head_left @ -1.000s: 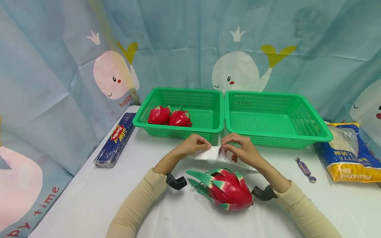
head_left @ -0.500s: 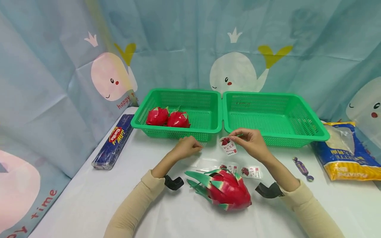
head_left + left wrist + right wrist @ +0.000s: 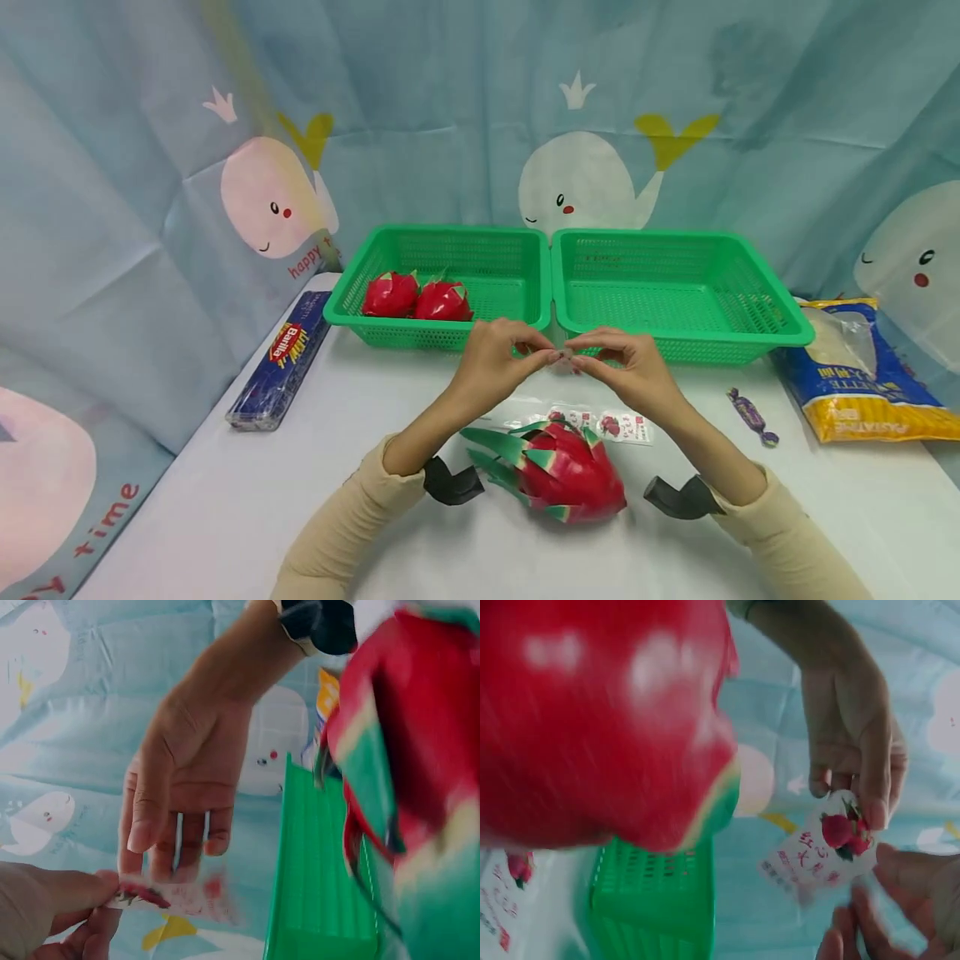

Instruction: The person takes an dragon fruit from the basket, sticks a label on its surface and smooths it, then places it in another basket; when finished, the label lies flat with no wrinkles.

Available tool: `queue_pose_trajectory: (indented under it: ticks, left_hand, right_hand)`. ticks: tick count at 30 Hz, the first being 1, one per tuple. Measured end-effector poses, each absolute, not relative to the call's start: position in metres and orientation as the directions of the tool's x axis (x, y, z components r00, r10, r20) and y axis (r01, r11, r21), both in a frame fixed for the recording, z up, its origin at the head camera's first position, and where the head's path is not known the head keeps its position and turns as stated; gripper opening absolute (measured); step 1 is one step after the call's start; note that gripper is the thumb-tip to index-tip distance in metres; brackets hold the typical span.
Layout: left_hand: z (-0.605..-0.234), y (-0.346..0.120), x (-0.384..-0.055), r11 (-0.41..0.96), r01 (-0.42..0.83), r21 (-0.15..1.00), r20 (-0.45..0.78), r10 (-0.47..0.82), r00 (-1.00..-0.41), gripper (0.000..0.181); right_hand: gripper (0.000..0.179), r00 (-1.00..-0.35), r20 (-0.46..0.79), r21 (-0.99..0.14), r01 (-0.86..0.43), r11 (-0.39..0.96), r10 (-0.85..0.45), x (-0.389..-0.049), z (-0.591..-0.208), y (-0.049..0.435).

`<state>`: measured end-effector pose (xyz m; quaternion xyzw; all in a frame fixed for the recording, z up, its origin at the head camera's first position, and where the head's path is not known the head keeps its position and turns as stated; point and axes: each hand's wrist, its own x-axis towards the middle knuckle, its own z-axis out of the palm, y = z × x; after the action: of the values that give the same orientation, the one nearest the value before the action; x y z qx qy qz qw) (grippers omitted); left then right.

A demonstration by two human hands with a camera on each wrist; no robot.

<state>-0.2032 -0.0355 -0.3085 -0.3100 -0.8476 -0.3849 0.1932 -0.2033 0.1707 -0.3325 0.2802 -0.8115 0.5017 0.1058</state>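
A small white label (image 3: 821,844) printed with red dragon fruit is between my hands, above the table in front of the baskets. My left hand (image 3: 491,367) pinches one edge of it between thumb and finger. My right hand (image 3: 633,371) is close at the label's other side, its thumb and finger parted; in the left wrist view its fingers (image 3: 191,832) hang loose. A large dragon fruit (image 3: 573,475) with green leaf tips lies on the table below my forearms. Just behind it, a clear strip (image 3: 630,427) carries more such labels, partly hidden by the fruit.
A green basket (image 3: 442,335) at the back left holds two dragon fruits (image 3: 444,300). Another green basket (image 3: 678,346) stands beside it. A spaghetti pack (image 3: 281,367) lies left; a wrapped candy (image 3: 750,415) and a blue-yellow bag (image 3: 862,375) lie right.
My hands lifted off the label strip, and my right hand peeled one label free. My left hand has since moved right and up to meet it and now pinches the label.
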Motion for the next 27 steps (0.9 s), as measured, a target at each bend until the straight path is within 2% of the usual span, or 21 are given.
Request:
queue_pose_trajectory:
  ticks: [3, 9, 13, 15, 20, 27]
  left_hand:
    - [-0.311, -0.035, -0.199, 0.439, 0.645, 0.626, 0.551, 0.338, -0.763, 0.006]
    - [-0.314, -0.031, -0.187, 0.311, 0.544, 0.780, 0.467, 0.291, -0.835, 0.008]
    - [-0.321, -0.028, -0.175, 0.281, 0.509, 0.814, 0.433, 0.292, -0.853, 0.008]
    - [-0.328, -0.028, -0.169, 0.265, 0.499, 0.825, 0.420, 0.304, -0.855, 0.007]
    - [-0.351, -0.029, -0.148, 0.288, 0.492, 0.822, 0.390, 0.345, -0.854, 0.005]
    - [-0.374, -0.019, -0.121, 0.420, 0.586, 0.693, 0.441, 0.396, -0.805, 0.005]
  right_hand:
    - [0.021, -0.848, 0.443, -0.769, -0.526, 0.363, -0.291, -0.195, -0.335, 0.175]
    - [0.010, -0.901, 0.370, -0.792, -0.433, 0.430, -0.225, -0.179, -0.337, 0.185]
    - [0.005, -0.905, 0.347, -0.807, -0.422, 0.413, -0.247, -0.168, -0.343, 0.192]
    - [0.005, -0.905, 0.300, -0.838, -0.402, 0.370, -0.303, -0.164, -0.345, 0.198]
    - [0.004, -0.851, 0.168, -0.878, -0.359, 0.317, -0.498, -0.156, -0.353, 0.211]
    - [0.006, -0.735, 0.143, -0.840, -0.444, 0.311, -0.662, -0.155, -0.372, 0.223]
